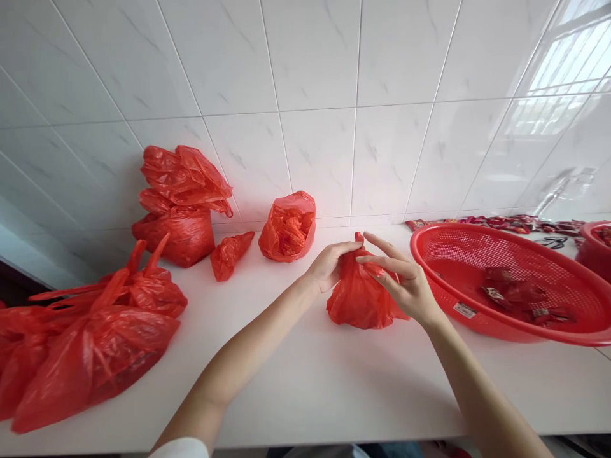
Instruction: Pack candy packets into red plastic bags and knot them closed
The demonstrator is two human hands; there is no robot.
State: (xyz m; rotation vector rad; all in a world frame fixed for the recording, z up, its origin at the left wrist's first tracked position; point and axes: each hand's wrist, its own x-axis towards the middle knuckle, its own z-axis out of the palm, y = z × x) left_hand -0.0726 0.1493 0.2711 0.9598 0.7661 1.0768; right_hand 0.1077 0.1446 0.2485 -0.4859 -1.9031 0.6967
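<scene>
A filled red plastic bag stands upright on the white table in front of me, its top gathered into a neck. My left hand is closed around that neck from the left, with a short tip of plastic poking up above the fingers. On the right side of the bag, my right hand has its fingers stretched out and spread, touching or very near the gathered plastic. What the bag contains is hidden. Beside my right hand is a large red plastic basket with several small dark-red packets in it.
At the left edge lie several tied red bags. More red bags are stacked against the tiled wall, near a small twisted bag and an open bag stuffed with red plastic. Behind the basket are loose packets and dark scissors.
</scene>
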